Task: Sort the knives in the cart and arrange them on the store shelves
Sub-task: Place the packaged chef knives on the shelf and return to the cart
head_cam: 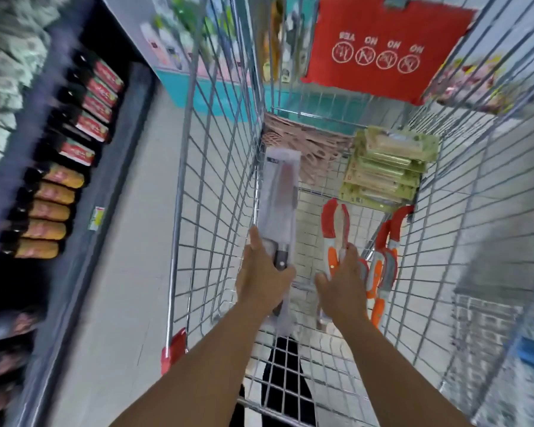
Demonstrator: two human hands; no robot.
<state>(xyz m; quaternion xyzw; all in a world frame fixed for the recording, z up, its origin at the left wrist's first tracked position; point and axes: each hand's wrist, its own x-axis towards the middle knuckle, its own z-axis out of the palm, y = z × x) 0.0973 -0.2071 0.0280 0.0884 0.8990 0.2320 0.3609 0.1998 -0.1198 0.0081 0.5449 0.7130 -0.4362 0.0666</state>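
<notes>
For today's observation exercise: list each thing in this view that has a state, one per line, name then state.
Packaged cleaver: gripped at the handle end by the left hand, raised along the cart wall.
Orange-handled knife: packaged, held by the right hand.
Other orange-handled knives: leaning in the cart.
Green packages: stacked at the far end.

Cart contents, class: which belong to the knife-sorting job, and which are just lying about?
Job:
- packaged cleaver, in left hand
- orange-handled knives, right hand on one

Lying about:
- green packets
- pink mesh items
- red sign
</notes>
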